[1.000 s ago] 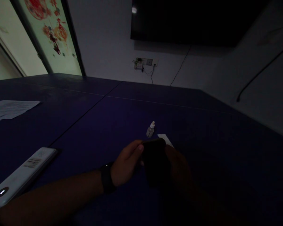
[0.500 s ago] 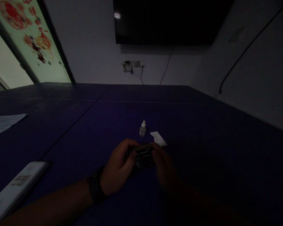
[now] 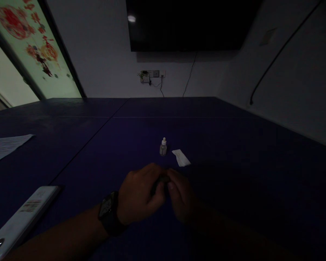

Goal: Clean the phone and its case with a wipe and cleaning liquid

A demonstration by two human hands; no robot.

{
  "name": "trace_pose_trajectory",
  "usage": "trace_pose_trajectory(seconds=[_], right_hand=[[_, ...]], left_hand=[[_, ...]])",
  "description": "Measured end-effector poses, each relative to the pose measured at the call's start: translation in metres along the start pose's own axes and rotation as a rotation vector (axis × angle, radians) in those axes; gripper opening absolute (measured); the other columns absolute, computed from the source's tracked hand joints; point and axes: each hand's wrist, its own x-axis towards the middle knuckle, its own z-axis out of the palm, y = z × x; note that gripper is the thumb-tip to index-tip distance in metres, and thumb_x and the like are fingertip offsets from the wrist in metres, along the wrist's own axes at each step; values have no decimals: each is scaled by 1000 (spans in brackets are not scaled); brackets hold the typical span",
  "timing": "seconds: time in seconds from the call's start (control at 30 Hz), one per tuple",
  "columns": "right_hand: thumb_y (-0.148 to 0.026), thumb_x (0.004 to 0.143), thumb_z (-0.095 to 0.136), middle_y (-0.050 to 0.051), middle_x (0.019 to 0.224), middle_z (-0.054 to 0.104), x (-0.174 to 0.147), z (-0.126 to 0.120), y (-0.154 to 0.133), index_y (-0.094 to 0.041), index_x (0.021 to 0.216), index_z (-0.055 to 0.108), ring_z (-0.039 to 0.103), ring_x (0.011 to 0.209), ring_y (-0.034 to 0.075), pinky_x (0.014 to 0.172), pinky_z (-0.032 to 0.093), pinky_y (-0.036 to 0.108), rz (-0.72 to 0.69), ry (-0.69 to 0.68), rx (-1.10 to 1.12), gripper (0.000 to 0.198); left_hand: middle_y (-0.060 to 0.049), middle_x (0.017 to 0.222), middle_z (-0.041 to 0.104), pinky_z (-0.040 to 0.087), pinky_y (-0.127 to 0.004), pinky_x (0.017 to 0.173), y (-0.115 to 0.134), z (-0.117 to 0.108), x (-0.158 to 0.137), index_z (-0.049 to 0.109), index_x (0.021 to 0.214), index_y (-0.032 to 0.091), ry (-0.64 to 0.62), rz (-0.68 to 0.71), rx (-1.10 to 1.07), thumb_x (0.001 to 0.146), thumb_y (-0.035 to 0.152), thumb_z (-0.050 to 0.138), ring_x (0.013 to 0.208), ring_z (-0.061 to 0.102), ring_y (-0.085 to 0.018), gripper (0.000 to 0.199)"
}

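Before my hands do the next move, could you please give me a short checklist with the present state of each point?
1. Left hand and right hand both on the dark object: ok.
2. Dark object easy to see: not ok, the hands cover most of it.
3. Small bottle upright, dropper top on: ok.
4. White sheet apart from the bottle: ok.
5. Liquid level in the bottle: cannot tell.
6. Lighting: not ok, dim.

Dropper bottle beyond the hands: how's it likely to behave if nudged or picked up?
The bottle stands upright and looks tall for its base, so a push near its white cap would probably tip it. Its body looks round, so it might roll once down. It's small, so likely light; glass or plastic, I can't tell.
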Motion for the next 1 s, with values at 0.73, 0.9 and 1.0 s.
trace_pose_trajectory(seconds=[0.73,0.9,1.0], right_hand=[[-20,96,33,2,72,46,-1,5,1,-25,85,41,46,64,22,62,37,36,-289,-22,20,14],[-23,98,28,3,72,47,-2,5,4,-25,86,41,47,66,22,62,39,37,-293,-40,-7,18],[-24,99,28,3,73,47,-2,4,4,-25,85,41,48,67,22,62,39,37,-299,-38,4,18]], left_hand=[[1,68,55,37,-26,50,1,8,-11,45,84,22,105,305,121,94,21,38,54,50,-13,12],[1,67,53,36,-26,50,0,7,-10,43,84,22,98,333,133,95,20,38,54,48,-13,12],[2,66,52,35,-26,49,-1,8,-10,42,83,23,109,348,148,95,21,37,54,47,-13,13]])
